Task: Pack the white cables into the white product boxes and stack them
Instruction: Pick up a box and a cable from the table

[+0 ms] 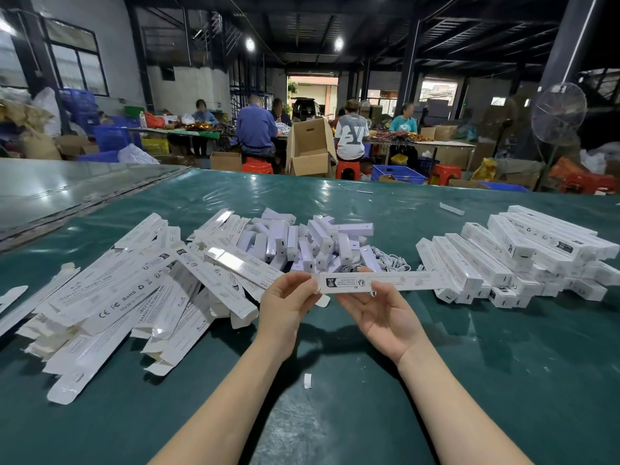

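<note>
Hidden under pinching tips of left hand [285, 303]: left end of box [396, 280]. Hidden behind same box: middle stretch of fingers of right hand [382, 320]. Just beyond right fingertips, mostly buried: cables [394, 261]. Too small to read: print between fingers. Cut by frame edge: flat cartons [127, 297] far left of fingers, packed stack [523, 253] far right.

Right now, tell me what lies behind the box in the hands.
Behind the box lies a heap of small white packs and some white cable; the box hides their near edge.
</note>
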